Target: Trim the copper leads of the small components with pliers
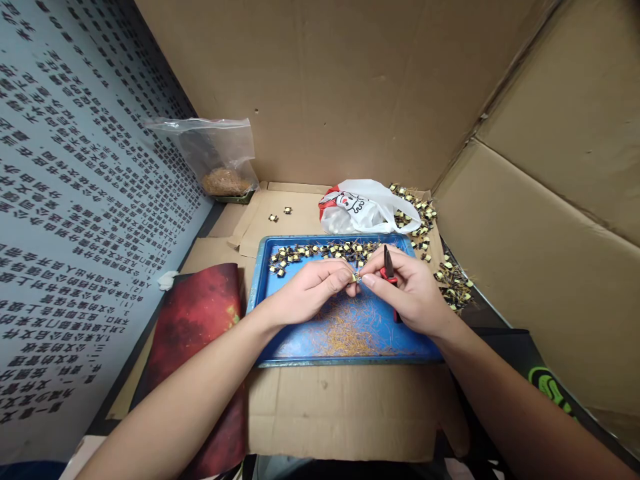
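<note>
My left hand (315, 288) and my right hand (407, 290) meet over a blue tray (280, 347). Both pinch one small yellow-and-black component (356, 277) between their fingertips. The right hand also holds red-handled cutters (388, 265), whose dark jaws stick up past the knuckles. A row of the same small components (320, 252) lies along the tray's far edge. Thin copper wire clippings (345, 333) are scattered on the tray under my hands.
A white plastic bag (365, 208) lies behind the tray, with more components (415, 210) beside it and a pile (455, 283) to the right. A clear bag of clippings (223, 163) stands back left. Cardboard walls enclose the back and right; a printed sheet (75, 200) covers the left.
</note>
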Motion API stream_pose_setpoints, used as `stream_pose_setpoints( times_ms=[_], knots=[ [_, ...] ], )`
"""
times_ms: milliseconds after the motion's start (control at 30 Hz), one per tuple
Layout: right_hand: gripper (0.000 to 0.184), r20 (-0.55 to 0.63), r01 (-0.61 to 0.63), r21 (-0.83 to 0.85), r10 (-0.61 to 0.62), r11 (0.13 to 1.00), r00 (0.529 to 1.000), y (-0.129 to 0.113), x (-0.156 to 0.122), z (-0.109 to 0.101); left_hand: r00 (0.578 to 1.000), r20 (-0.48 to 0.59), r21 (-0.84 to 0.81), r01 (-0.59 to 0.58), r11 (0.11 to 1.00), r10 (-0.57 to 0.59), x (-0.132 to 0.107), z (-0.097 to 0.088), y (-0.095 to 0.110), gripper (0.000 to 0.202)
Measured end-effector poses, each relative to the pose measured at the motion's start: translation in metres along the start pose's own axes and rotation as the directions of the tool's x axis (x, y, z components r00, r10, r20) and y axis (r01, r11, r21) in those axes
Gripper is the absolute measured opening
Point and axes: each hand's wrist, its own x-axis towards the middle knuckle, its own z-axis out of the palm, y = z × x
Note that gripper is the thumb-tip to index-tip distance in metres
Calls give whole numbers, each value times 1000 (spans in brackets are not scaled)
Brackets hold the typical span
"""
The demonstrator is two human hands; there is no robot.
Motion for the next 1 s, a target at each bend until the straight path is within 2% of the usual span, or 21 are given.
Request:
stream_pose_setpoints(
  times_ms=[100, 200, 233, 300, 400, 600, 767, 867, 1000],
  knots=[
    [7, 15, -76, 110, 75, 991, 997, 1, -1, -1, 1000, -3, -4, 19, 1000, -19, -1, 0, 0, 55],
    [31, 66, -146, 224, 134, 964, 989, 2, -3, -3, 999, 9, 28, 36, 999, -37, -1, 0, 2, 58],
    [33, 91, -158, 249, 140, 955, 986, 2, -3, -4, 999, 17, 46, 37, 998, -38, -1, 0, 3, 58],
    [25, 127, -167, 273, 136, 947, 982, 3, -2, -4, 999, 33, 84, 32, 996, -35, -1, 0, 5, 58],
    [13, 110, -133, 236, 109, 963, 988, 7, -1, -4, 999, 45, 120, 8, 993, -14, 0, 0, 6, 58],
    [20, 54, -64, 115, 58, 991, 997, 12, 1, -3, 1000, 27, 130, -2, 992, -1, -1, 0, 7, 60],
    [20, 94, -78, 128, 66, 989, 993, 9, 0, -5, 1000, 11, 173, 13, 985, -15, -2, 0, 11, 51],
    [19, 109, -63, 96, 52, 993, 993, 9, -1, -5, 999, 5, 147, 36, 988, -37, -2, -1, 11, 51],
    [16, 63, -7, 50, 4, 999, 998, 12, 1, -3, 997, 31, 90, 62, 994, -65, -3, -2, 10, 51]
  ],
)
